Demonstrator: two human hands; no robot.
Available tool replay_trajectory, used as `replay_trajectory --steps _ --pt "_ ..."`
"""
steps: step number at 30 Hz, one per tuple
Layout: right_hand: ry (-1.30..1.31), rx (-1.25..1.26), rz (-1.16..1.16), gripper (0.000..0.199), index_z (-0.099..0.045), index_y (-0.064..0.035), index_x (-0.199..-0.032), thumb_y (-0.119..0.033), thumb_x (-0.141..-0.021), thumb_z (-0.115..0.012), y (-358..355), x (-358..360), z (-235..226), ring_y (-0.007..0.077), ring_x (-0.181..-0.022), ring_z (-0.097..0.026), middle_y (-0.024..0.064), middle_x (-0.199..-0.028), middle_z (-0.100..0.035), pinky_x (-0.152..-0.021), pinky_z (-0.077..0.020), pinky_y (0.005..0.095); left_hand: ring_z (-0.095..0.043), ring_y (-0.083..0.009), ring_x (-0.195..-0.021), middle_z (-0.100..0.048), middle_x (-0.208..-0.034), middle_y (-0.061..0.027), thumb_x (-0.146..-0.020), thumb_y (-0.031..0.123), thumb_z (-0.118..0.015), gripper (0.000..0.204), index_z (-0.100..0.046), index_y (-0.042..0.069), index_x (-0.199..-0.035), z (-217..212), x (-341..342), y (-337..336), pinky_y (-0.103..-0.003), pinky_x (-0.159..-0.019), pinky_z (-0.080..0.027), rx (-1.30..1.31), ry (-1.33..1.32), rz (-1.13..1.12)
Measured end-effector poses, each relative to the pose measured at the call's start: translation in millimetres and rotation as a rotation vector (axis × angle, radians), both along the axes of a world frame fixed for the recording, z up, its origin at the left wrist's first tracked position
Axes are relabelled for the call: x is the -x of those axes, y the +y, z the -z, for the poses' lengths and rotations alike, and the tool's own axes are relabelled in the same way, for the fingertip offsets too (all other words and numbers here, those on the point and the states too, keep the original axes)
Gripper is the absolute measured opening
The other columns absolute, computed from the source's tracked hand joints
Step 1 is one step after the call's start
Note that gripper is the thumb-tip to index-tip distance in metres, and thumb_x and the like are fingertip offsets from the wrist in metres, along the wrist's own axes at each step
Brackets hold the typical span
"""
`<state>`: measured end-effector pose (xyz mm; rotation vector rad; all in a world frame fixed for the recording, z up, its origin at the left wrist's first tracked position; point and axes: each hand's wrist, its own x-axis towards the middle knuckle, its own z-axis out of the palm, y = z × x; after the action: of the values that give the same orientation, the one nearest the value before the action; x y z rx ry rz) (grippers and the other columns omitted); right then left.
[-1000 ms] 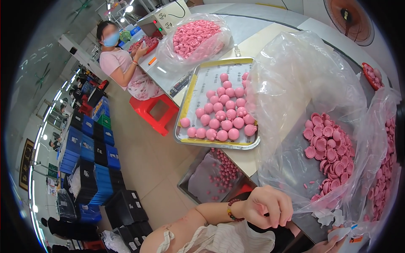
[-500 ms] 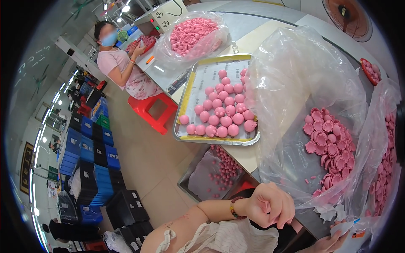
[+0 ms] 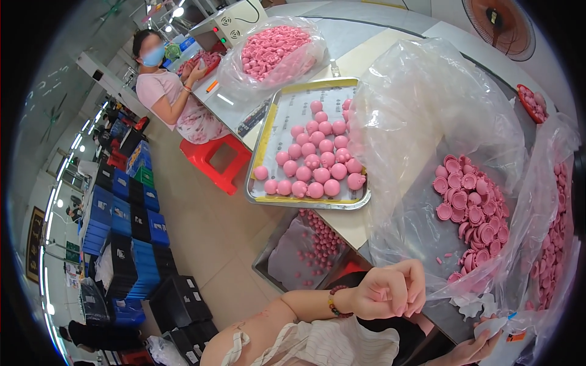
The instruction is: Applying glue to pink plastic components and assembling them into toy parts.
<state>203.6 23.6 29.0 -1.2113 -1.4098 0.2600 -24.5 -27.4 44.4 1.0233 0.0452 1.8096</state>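
Down at the lower edge, the left hand [image 3: 390, 291] is curled into a loose fist, fingers [image 3: 416, 287] folded together against the palm; whether they pinch anything inside, I cannot tell. Its knuckles sit just beside the lower hem of the big clear plastic bag [image 3: 427, 122], touching or nearly touching the film. A beaded bracelet [image 3: 333, 301] rings the wrist.

The right hand [image 3: 473, 349] shows only partly at the bottom rim, fingers closed on a small white piece [image 3: 497, 329] with a blue and an orange mark — its grip is half cut off by the edge.

Inside the clear bag lies a heap of pink cup-shaped parts [image 3: 467, 207], up and to the right of the left fingers, apart from them behind the plastic. A 2nd clear bag [image 3: 558, 244] of the same pink parts stands at the far right.

Further up the table [image 3: 360, 58] rests a metal tray [image 3: 259, 165] with a yellowish rim, holding pink round caps [image 3: 314, 165] in rows. Beyond it, another clear bag [image 3: 274, 52] bulges with pink pieces. Below the table edge sits a grey bin [image 3: 293, 256] lined with plastic, small pink parts inside.

At the upper left another person [image 3: 171, 91] in a pink top sits on a red stool [image 3: 217, 160]. Blue and black crates [image 3: 128, 244] stack along the floor at left.
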Motion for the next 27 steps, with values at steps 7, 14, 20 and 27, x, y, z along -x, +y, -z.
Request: replay_trajectory --steps 7,14,20,27 --pt "0.023 -0.046 0.055 0.041 -0.057 0.0122 -0.082 -0.027 -0.074 -0.048 4 -10 11 0.0233 -0.056 -0.054 0.0164 -0.065 -0.056 -0.051 -0.0453 0.0330 -0.031 -0.0124 -0.066 -0.029 -0.081 -0.0032 -0.080 -0.002 -0.034 0.020 -0.050 0.006 -0.071 2 -5 1 -0.024 -0.062 -0.031 0.014 -0.031 -0.025" --pt "0.017 -0.088 0.050 0.038 -0.057 0.0109 -0.081 -0.026 -0.074 -0.048 7 -6 14 0.0207 -0.052 -0.052 0.0134 -0.061 -0.054 -0.047 -0.0435 0.0304 -0.029 -0.0128 -0.065 -0.029 -0.080 -0.0029 -0.077 -0.005 -0.032 0.025 -0.051 0.006 -0.066 8 -4 0 -0.024 -0.060 -0.029 0.039 -0.013 -0.080" --pt "0.020 -0.093 0.067 0.035 -0.058 0.0098 -0.081 -0.024 -0.074 -0.050 7 -3 10 0.0207 -0.053 -0.052 0.0140 -0.063 -0.055 -0.048 -0.0431 0.0306 -0.031 -0.0125 -0.063 -0.028 -0.079 0.0000 -0.082 -0.001 -0.038 0.031 -0.052 0.015 -0.058 4 -2 -2 -0.026 -0.062 -0.032 0.123 0.083 -0.090" --pt "-0.006 -0.090 -0.037 0.038 -0.058 0.0084 -0.077 -0.029 -0.078 -0.054 1 -7 2 0.0209 -0.053 -0.050 0.0125 -0.062 -0.054 -0.048 -0.0423 0.0315 -0.032 -0.0132 -0.063 -0.028 -0.078 -0.0013 -0.084 0.004 -0.041 0.033 -0.049 0.012 -0.053 1 -5 -5 -0.026 -0.060 -0.032 0.130 0.080 -0.144"
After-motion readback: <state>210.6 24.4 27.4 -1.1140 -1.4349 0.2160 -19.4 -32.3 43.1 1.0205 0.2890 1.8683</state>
